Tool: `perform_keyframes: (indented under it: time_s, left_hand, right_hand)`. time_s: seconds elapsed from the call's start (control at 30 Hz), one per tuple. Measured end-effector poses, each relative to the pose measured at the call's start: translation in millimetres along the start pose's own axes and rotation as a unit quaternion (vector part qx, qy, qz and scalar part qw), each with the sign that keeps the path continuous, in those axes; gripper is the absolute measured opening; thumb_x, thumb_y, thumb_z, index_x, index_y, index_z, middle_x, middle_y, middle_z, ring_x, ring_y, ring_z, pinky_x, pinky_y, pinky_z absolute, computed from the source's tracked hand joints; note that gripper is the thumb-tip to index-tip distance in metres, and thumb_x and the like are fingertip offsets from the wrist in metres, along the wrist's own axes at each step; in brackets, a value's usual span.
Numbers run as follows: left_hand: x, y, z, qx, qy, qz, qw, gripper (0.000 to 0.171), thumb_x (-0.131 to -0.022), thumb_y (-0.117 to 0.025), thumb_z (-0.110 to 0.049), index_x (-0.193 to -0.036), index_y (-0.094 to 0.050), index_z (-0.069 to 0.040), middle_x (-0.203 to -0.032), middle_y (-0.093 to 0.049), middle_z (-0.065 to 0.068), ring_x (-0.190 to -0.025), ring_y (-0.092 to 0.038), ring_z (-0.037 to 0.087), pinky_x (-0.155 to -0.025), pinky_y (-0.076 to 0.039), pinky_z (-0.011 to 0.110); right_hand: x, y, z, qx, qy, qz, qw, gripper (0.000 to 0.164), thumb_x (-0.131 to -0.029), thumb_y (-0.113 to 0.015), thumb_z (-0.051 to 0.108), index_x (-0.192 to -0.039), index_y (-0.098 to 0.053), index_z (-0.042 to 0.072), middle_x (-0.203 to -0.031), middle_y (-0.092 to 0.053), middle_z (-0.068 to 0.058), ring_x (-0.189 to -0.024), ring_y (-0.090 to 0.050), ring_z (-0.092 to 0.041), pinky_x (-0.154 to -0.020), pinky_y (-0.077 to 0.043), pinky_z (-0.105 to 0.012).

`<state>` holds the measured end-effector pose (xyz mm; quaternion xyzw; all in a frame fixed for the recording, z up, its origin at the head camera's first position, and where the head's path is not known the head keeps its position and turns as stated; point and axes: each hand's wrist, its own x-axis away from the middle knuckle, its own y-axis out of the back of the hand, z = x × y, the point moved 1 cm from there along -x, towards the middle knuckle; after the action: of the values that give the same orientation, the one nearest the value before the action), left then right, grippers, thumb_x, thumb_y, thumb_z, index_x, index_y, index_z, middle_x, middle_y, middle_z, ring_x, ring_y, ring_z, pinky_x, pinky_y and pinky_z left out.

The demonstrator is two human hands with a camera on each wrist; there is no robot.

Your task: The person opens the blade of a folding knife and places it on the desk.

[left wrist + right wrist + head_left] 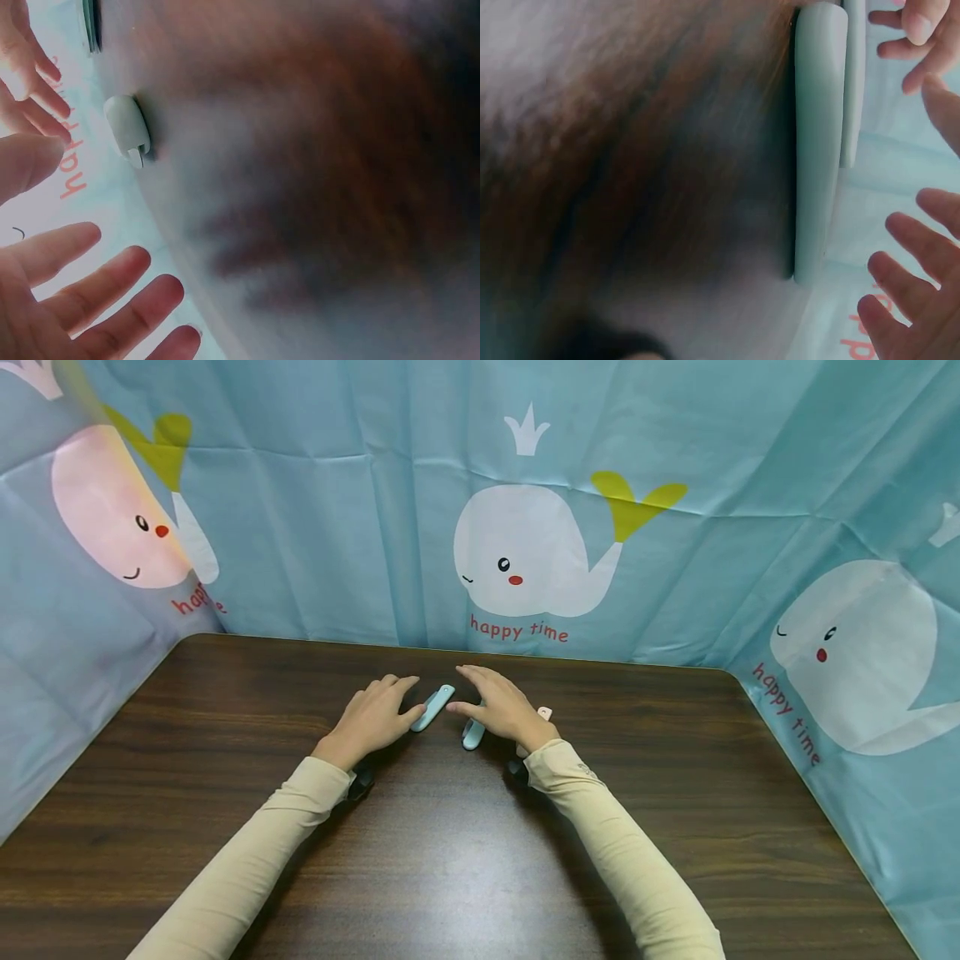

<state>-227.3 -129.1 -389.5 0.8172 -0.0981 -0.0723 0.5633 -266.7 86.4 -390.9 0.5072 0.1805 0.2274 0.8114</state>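
In the head view, my left hand (375, 717) hovers with fingers spread beside a slim, light blue piece (435, 708) with a rounded end and a small hole. A second light blue piece (472, 737) lies partly hidden under my right hand (504, 706), whose fingers are also extended. Behind the right wrist shows a pale pinkish piece (545, 713), mostly covered. The left wrist view shows a rounded pale piece (126, 126) with a small metal-looking tip. From the right wrist, a long pale green-blue piece (821, 142) appears close up. Neither hand grips anything. The exact kind of these pieces is unclear.
The dark wood-grain table (187, 760) extends around both arms. A light blue curtain (315, 543) printed with whales hangs along its back and sides. Dark wrist cameras (362, 782) sit under the cuffs.
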Motion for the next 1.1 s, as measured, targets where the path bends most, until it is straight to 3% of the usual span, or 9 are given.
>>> perform_keyframes:
  time_s: [0.3,0.5,0.7,1.1]
  left_hand:
    - [2.3,0.3,1.3,0.025,-0.003,0.015,0.9996,0.056,-0.099,-0.059,-0.037,-0.145,-0.049,-0.006,-0.137,-0.055,0.022,-0.119,-0.055,0.041,-0.094,-0.046,0.057]
    - [0.8,-0.9,4.0,0.054,0.001,0.040,0.9977,0.051,-0.098,-0.061,-0.035,-0.139,-0.054,-0.005,-0.113,-0.065,0.015,-0.093,-0.062,0.026,-0.077,-0.050,0.043]
    - [-0.6,-2.1,5.8,0.076,0.011,0.068,0.9948,0.049,-0.096,-0.065,-0.036,-0.133,-0.059,-0.005,-0.090,-0.064,0.007,-0.069,-0.053,0.017,-0.058,-0.041,0.030]
    - [0.5,-1.7,4.4,0.096,0.022,0.076,0.9922,0.031,-0.096,-0.066,-0.030,-0.118,-0.067,-0.008,-0.079,-0.058,0.004,-0.060,-0.048,0.014,-0.054,-0.037,0.027]
  right_hand:
    - [-6.9,-5.8,1.7,-0.017,0.003,0.013,1.000,0.061,-0.098,-0.061,0.037,-0.149,-0.043,0.008,-0.153,-0.046,-0.009,-0.144,-0.040,-0.024,-0.117,-0.033,-0.041]
    - [-10.2,-9.8,2.7,-0.044,-0.004,0.024,0.999,0.054,-0.099,-0.061,0.029,-0.146,-0.047,0.006,-0.150,-0.049,-0.010,-0.142,-0.043,-0.025,-0.116,-0.035,-0.041]
    - [-12.3,-12.2,5.1,-0.047,-0.017,0.042,0.998,0.055,-0.100,-0.061,0.031,-0.147,-0.046,0.006,-0.149,-0.050,-0.011,-0.141,-0.044,-0.026,-0.115,-0.037,-0.042]
    - [-15.2,-13.7,3.2,-0.042,-0.024,0.022,0.999,0.047,-0.098,-0.064,0.024,-0.140,-0.055,0.005,-0.142,-0.057,-0.013,-0.135,-0.051,-0.027,-0.111,-0.041,-0.042]
